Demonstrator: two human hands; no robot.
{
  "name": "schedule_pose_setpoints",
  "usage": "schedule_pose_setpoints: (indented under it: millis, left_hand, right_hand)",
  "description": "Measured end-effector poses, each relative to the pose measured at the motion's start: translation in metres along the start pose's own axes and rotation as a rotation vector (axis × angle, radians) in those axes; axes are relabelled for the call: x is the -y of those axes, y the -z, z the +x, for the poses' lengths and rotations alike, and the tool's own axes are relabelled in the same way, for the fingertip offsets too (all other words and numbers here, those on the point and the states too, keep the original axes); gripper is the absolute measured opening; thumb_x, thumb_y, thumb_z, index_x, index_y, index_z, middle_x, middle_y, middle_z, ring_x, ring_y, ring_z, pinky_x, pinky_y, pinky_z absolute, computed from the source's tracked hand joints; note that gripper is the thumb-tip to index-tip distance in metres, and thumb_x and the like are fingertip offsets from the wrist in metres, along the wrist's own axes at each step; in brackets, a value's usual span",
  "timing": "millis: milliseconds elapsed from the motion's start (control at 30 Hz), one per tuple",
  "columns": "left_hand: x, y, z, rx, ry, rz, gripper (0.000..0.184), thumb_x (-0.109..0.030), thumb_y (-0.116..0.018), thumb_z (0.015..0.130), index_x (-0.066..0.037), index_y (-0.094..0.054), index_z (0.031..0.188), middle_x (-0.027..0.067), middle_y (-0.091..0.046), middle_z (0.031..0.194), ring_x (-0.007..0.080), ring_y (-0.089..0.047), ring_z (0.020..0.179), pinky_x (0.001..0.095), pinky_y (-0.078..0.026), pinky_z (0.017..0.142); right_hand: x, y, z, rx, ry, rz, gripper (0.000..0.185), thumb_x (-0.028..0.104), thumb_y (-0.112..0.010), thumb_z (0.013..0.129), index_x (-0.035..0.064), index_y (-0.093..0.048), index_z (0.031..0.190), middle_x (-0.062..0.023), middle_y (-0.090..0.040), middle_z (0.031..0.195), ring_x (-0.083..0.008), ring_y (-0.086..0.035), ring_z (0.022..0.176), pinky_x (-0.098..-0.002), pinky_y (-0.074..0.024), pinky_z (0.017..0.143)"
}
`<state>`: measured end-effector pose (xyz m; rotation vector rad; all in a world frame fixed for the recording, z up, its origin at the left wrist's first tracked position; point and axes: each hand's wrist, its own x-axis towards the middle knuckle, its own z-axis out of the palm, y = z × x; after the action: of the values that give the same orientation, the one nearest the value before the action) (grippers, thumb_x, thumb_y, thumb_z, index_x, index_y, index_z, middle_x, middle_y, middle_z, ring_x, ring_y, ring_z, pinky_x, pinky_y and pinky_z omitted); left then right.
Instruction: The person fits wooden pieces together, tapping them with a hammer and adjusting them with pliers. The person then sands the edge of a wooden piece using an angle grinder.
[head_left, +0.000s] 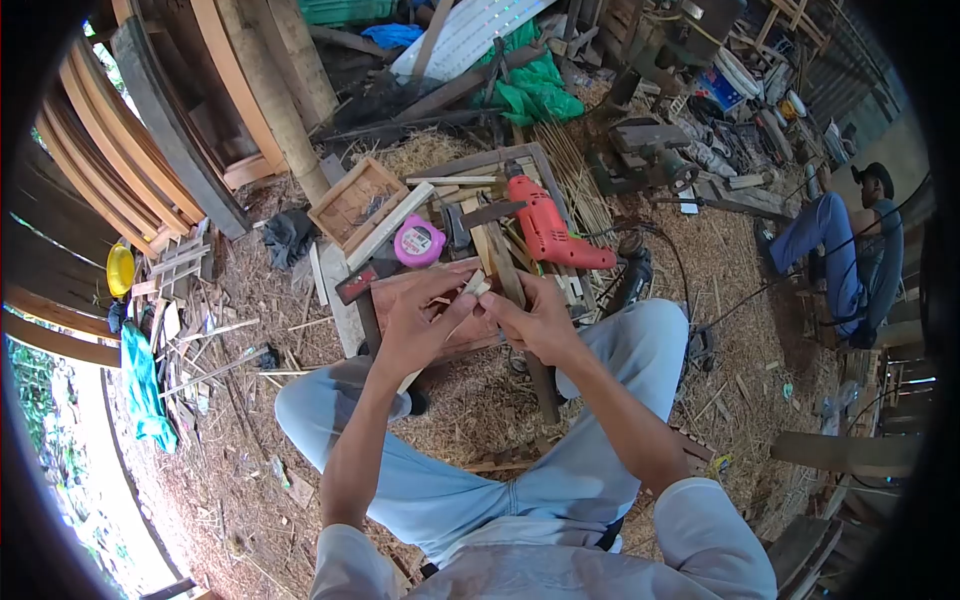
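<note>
Both hands meet over the low work surface, between the knees. My left hand point(422, 318) is closed on a small pale wood piece point(478, 285), fingers pinched around it. My right hand point(535, 318) pinches the same piece from the other side, its thumb close to the left thumb. Just beyond them lie a pink tape measure point(419, 242) and a red power drill point(548, 225). A hammer point(510, 265) lies beside my right hand, its handle running down toward the lap. Under the hands is a reddish board point(440, 290).
An open wooden box point(370, 203) sits beyond the tape measure. Curved wooden frames point(130, 150) lean at the upper left. A seated person point(850, 250) is at the right. The drill's cable point(680, 260) runs right over the shavings-covered ground point(240, 400).
</note>
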<state>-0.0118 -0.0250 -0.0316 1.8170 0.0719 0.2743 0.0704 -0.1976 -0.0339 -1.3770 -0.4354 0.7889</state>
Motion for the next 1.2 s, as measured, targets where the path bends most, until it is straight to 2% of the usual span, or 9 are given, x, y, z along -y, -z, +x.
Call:
schedule_pose_setpoints:
  millis: [133,333,433,533,600,800,1033,1133,1200]
  left_hand:
    - [0.004,0.001,-0.005,0.033,0.076,-0.128,0.042,-0.013,-0.068,0.088,0.002,-0.057,0.126,0.0116,-0.06,0.121,0.0173,-0.059,0.107,0.0305,-0.048,0.091]
    - [-0.004,-0.001,-0.006,0.051,0.071,-0.247,0.041,-0.005,-0.067,0.086,0.003,-0.057,0.125,0.0088,-0.058,0.115,0.0141,-0.056,0.106,0.0281,-0.046,0.09]
    - [-0.002,-0.002,-0.008,0.032,0.182,-0.212,0.043,-0.005,-0.068,0.085,0.005,-0.056,0.125,0.0079,-0.058,0.111,0.0134,-0.056,0.104,0.0274,-0.046,0.089]
    - [-0.007,-0.002,-0.008,0.039,0.12,-0.223,0.043,-0.01,-0.069,0.086,0.004,-0.057,0.125,0.0109,-0.055,0.123,0.017,-0.057,0.109,0.0298,-0.048,0.091]
    - [-0.014,-0.003,-0.008,-0.001,0.106,-0.208,0.044,-0.005,-0.07,0.084,0.004,-0.057,0.124,0.0072,-0.057,0.107,0.013,-0.056,0.099,0.0262,-0.046,0.085]
    - [-0.008,-0.005,-0.007,-0.047,-0.143,0.071,0.043,-0.004,-0.071,0.08,0.003,-0.06,0.121,0.0112,-0.059,0.094,0.0192,-0.059,0.089,0.0288,-0.046,0.078]
    - [-0.012,-0.014,-0.006,-0.111,-0.147,0.175,0.04,-0.004,-0.071,0.079,0.001,-0.061,0.118,0.0126,-0.06,0.094,0.0246,-0.06,0.089,0.0317,-0.048,0.08]
    - [-0.008,-0.011,-0.003,-0.159,-0.178,0.416,0.046,-0.004,-0.072,0.076,0.0,-0.06,0.12,0.013,-0.061,0.105,0.0281,-0.061,0.094,0.0338,-0.048,0.085]
    - [0.026,-0.002,0.0,-0.104,-0.205,0.394,0.045,-0.003,-0.072,0.074,-0.001,-0.061,0.118,0.0145,-0.062,0.107,0.0318,-0.059,0.099,0.0342,-0.048,0.088]
  right_hand:
    - [-0.001,0.001,-0.001,0.038,-0.026,0.118,0.02,0.016,-0.063,0.091,0.0014,-0.06,0.105,0.0031,-0.058,0.071,-0.0024,-0.046,0.052,-0.0198,-0.0334,0.042]
    - [0.001,-0.001,0.0,-0.022,-0.002,0.216,0.018,0.016,-0.063,0.092,0.0025,-0.059,0.103,0.0034,-0.052,0.062,-0.0024,-0.04,0.042,-0.0218,-0.0275,0.037]
    - [-0.001,-0.002,-0.001,-0.044,0.017,0.124,0.022,0.021,-0.062,0.094,0.0028,-0.055,0.103,0.0051,-0.043,0.057,-0.0023,-0.032,0.04,-0.0215,-0.0229,0.036]
    - [-0.002,0.0,-0.002,-0.041,0.027,0.121,0.024,0.021,-0.062,0.093,0.0021,-0.054,0.106,0.0044,-0.044,0.057,-0.0024,-0.032,0.041,-0.0215,-0.0228,0.036]
    - [0.0,0.002,-0.002,-0.032,0.044,0.152,0.025,0.019,-0.067,0.09,0.0019,-0.058,0.105,0.0037,-0.055,0.066,-0.0026,-0.044,0.047,-0.021,-0.0308,0.04]
    - [0.005,0.0,-0.004,-0.023,0.076,0.066,0.032,0.018,-0.066,0.09,-0.0004,-0.057,0.115,0.001,-0.061,0.082,-0.0045,-0.054,0.07,-0.0211,-0.0426,0.06]
    - [-0.006,0.0,0.005,-0.059,0.154,-0.065,0.029,0.015,-0.061,0.092,-0.0018,-0.057,0.116,-0.0003,-0.061,0.082,-0.0064,-0.055,0.074,-0.024,-0.0448,0.063]
    - [-0.007,-0.001,0.013,-0.085,0.095,-0.072,0.032,0.017,-0.06,0.093,-0.0025,-0.056,0.117,-0.0016,-0.061,0.08,-0.0061,-0.055,0.073,-0.025,-0.045,0.063]
    - [-0.016,0.0,0.021,-0.202,0.158,-0.377,0.029,0.021,-0.057,0.094,-0.0043,-0.056,0.109,-0.0109,-0.062,0.076,-0.0177,-0.06,0.07,-0.0316,-0.0465,0.063]
